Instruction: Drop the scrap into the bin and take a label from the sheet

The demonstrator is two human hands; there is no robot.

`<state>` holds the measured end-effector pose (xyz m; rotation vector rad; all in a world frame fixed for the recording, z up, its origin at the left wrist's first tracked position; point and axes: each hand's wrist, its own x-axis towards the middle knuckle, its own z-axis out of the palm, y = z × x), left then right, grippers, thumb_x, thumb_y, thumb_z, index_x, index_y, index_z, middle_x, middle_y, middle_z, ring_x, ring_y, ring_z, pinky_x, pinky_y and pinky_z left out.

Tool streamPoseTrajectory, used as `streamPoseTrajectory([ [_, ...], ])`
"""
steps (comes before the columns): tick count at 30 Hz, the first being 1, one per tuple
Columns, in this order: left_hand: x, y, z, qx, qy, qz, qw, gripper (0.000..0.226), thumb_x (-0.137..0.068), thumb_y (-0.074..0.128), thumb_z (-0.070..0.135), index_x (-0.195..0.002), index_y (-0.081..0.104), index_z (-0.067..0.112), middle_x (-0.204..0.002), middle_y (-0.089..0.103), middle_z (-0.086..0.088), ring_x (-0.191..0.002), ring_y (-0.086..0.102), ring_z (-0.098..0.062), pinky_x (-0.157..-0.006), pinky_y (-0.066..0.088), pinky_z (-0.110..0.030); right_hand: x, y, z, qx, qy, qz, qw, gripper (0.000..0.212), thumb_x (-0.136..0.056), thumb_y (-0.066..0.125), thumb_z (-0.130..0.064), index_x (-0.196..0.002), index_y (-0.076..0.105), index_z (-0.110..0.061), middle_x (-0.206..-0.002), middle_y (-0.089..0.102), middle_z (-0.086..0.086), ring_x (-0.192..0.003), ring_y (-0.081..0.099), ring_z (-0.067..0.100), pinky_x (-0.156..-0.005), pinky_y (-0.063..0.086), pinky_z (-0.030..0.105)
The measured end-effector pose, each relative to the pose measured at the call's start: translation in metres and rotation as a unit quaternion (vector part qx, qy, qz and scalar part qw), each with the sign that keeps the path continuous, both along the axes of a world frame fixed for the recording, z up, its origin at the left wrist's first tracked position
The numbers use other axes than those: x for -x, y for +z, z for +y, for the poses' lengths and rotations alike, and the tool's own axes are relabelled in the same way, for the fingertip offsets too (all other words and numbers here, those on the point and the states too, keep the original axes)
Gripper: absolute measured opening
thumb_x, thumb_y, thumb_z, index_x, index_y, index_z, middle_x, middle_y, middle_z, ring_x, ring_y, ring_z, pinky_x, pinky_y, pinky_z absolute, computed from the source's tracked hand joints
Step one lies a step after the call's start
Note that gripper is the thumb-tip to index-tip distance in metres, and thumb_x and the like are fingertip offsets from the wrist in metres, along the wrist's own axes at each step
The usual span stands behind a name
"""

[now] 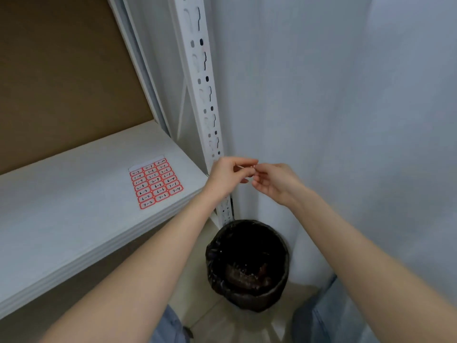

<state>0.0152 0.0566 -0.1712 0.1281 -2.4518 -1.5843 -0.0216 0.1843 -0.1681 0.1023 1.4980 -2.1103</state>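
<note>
Pale small sticker (248,167) pinched between left hand (228,175) and right hand (274,183), fingertips meeting; above black-lined bin (247,264); label sheet (155,183) on shelf (61,206)

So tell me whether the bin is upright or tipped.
Upright: the bin stands on the floor, its bag-lined mouth facing up, below both hands.

Both forearms are bare from the wrist back to the frame's edge, with no sleeve, cuff, watch or band showing on either. The left hand (228,175) and the right hand (273,185) carry no rings or gloves, and the one fingernail that can be made out is short and unpainted. Below the arms, the person's legs are clad in light blue, denim-like trousers (329,315), slightly creased at the knees.
</note>
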Motion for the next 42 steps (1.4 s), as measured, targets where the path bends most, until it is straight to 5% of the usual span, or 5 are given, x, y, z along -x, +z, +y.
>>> streamPoseTrajectory([
  [6, -0.012, -0.042, 0.007, 0.086, 0.003, -0.044, 0.995, 0.013, -0.086, 0.064, 0.001, -0.094, 0.073, 0.005, -0.072, 0.068, -0.001, -0.063, 0.065, -0.006, -0.07, 0.056, -0.017, -0.013, -0.041, 0.013, 0.009, 0.039, -0.135, 0.99, 0.018, -0.093, 0.049, 0.002, -0.078, 0.058, 0.001, -0.051, 0.062, 0.005, -0.043, 0.06, 0.008, -0.052, 0.056, 0.019],
  [19, -0.017, -0.092, -0.003, 0.185, -0.043, -0.121, 0.974, 0.019, -0.097, 0.046, 0.01, -0.082, 0.057, 0.01, -0.066, 0.06, -0.003, -0.054, 0.059, -0.013, -0.05, 0.052, -0.025, -0.01, -0.071, 0.013, -0.162, 0.073, -0.05, 0.983, 0.007, -0.092, 0.055, -0.003, -0.096, 0.061, 0.0, -0.072, 0.063, 0.009, -0.057, 0.063, 0.011, -0.053, 0.055, 0.021],
  [24, -0.017, -0.1, -0.009, 0.297, -0.069, -0.12, 0.945, 0.028, -0.096, 0.047, 0.018, -0.069, 0.053, 0.017, -0.058, 0.059, 0.005, -0.05, 0.053, -0.003, -0.068, 0.05, -0.029, -0.009, -0.077, 0.011, -0.202, 0.093, -0.042, 0.974, 0.005, -0.085, 0.065, -0.003, -0.084, 0.061, -0.004, -0.074, 0.061, 0.007, -0.064, 0.059, 0.012, -0.058, 0.056, 0.022],
  [36, -0.01, -0.1, -0.017, 0.222, -0.058, -0.217, 0.949, 0.029, -0.089, 0.048, -0.003, -0.103, 0.072, 0.008, -0.088, 0.071, -0.007, -0.077, 0.071, -0.017, -0.075, 0.059, -0.031, -0.006, -0.092, 0.003, -0.298, 0.148, 0.021, 0.943, 0.014, -0.089, 0.055, 0.002, -0.079, 0.06, -0.006, -0.076, 0.063, 0.008, -0.067, 0.064, 0.014, -0.064, 0.057, 0.024],
  [42, -0.008, -0.09, -0.014, 0.198, -0.04, -0.227, 0.953, 0.006, -0.083, 0.066, 0.002, -0.081, 0.069, 0.006, -0.066, 0.069, -0.007, -0.062, 0.069, -0.017, -0.072, 0.06, -0.034, -0.006, -0.094, 0.001, -0.301, 0.154, 0.033, 0.94, 0.008, -0.085, 0.062, 0.001, -0.079, 0.062, -0.006, -0.075, 0.064, 0.008, -0.066, 0.064, 0.014, -0.064, 0.057, 0.024],
])
